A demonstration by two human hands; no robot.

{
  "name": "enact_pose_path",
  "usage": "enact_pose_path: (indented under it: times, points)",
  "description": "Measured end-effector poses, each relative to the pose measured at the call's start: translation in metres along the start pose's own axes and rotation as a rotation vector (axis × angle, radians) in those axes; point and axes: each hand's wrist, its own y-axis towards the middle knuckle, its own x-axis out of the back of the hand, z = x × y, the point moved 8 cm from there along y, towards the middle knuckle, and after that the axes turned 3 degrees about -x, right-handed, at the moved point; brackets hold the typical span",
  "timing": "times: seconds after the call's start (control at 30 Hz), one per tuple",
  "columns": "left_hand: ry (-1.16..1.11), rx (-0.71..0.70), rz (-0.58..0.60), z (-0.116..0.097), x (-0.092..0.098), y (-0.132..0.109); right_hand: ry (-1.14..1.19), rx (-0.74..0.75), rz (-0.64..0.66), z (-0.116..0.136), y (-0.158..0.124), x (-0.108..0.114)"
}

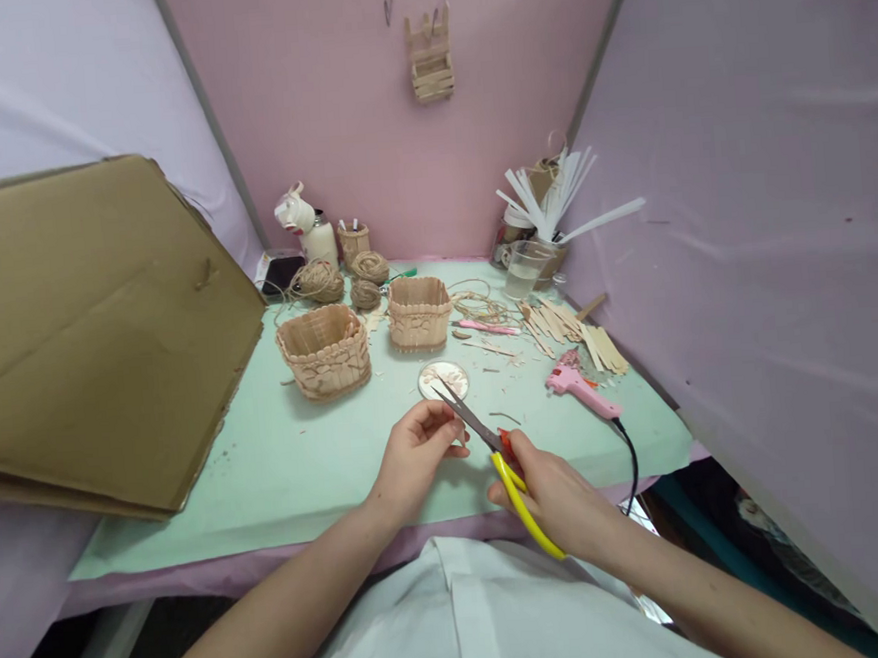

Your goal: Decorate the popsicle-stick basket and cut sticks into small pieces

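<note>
Two hands just below round dish [444, 379]. R hand [554, 499] fingers closed on scissors [483, 432], blades open, tips at dish rim. L hand [416, 455] fingers pinched together beside blades; held bit too small to tell. Prob snip step; cut needs bit seated betw blades.

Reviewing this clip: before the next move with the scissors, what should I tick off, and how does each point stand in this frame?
1. Right hand grips the scissors by the yellow handles: ok.
2. Blades are open and point away from the body, toward the round dish: ok.
3. Left hand fingertips are clear of the blades: not ok, they sit close beside them.
4. A piece is held in the left hand's pinch: cannot tell, too small to see.
5. Glue gun lies apart from both hands: ok.
</note>
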Motion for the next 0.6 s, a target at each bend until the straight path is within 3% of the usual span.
enact_pose_path:
  times: [0.6]
  points:
    - [0.067, -0.032, -0.027, -0.0032, 0.0057, -0.0004, -0.035, -0.015, 0.026, -0.0034, 0.0011, -0.0041]
